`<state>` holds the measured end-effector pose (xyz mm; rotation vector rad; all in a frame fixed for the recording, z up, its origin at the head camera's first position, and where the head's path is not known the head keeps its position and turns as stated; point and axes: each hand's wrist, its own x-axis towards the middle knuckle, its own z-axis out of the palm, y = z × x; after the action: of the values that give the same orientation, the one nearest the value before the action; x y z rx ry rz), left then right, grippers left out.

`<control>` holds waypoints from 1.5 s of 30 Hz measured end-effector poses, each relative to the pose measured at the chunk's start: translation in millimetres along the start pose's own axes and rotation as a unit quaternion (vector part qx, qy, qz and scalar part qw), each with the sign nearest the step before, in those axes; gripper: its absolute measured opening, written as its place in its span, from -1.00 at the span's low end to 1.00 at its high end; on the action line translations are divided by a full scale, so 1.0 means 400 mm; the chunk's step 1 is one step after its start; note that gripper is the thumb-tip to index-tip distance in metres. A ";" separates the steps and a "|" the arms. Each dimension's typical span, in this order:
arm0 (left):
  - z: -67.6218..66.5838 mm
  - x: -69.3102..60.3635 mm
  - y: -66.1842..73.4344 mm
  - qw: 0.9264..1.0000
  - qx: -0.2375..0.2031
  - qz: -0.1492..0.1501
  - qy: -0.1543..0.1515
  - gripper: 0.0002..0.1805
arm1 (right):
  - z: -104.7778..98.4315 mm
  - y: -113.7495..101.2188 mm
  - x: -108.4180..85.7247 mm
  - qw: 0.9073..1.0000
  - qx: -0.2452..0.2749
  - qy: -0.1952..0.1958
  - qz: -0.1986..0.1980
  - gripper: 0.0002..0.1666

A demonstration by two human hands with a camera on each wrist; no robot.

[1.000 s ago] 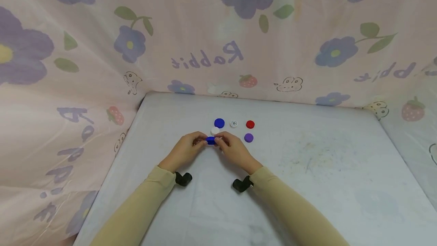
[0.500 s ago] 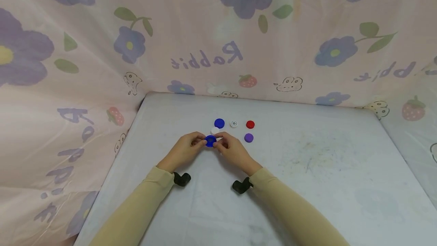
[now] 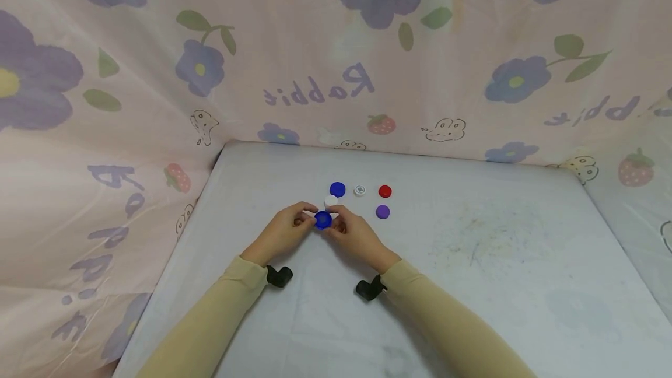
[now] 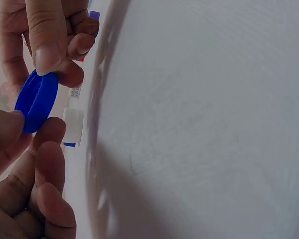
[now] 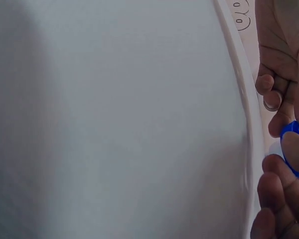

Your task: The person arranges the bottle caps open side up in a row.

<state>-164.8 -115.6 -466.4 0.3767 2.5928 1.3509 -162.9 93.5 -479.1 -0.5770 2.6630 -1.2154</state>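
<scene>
Between both hands is a round blue bottle cap (image 3: 322,220), its hollow inner side turned up toward the head view. My left hand (image 3: 283,229) pinches its left edge between thumb and fingers. On the opposite edge my right hand (image 3: 359,239) holds it too, thumb on the near side. The left wrist view shows the cap (image 4: 44,102) tilted, its ridged rim visible, with thumbs and fingertips from both hands on it. In the right wrist view, fingers cover much of the cap (image 5: 289,128). Just beyond the hands lies a white cap (image 3: 330,200), partly hidden.
Behind the hands, another blue cap (image 3: 338,189), a white cap with a grey mark (image 3: 359,190) and a red cap (image 3: 385,191) lie on the white table (image 3: 472,308). A purple cap (image 3: 382,212) sits to the right. Flower-printed cloth (image 3: 315,45) hangs around the table's back and sides.
The held blue cap has tipped from nearly edge-on to showing its inside, and moved slightly toward the person. The right thumb has shifted to its near edge. The caps on the table stayed put.
</scene>
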 end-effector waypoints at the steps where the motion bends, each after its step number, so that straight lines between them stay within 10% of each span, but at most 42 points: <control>1: -0.001 -0.002 0.001 1.000 0.001 -0.003 -0.005 -0.74 | 0.001 -0.001 -0.001 1.000 -0.002 -0.002 0.003 -0.43; 10: -0.006 -0.013 -0.002 0.997 0.009 -0.007 -0.070 -0.62 | 0.008 -0.006 -0.003 0.999 -0.021 -0.035 0.015 -0.54; 45: -0.011 -0.005 -0.013 0.994 0.072 -0.013 -0.079 -0.62 | 0.017 0.004 0.007 0.998 -0.013 -0.037 0.053 -0.63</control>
<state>-164.7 -122.4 -468.1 0.4515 2.5610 1.0825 -163.9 88.5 -484.9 -0.4679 2.6146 -1.1107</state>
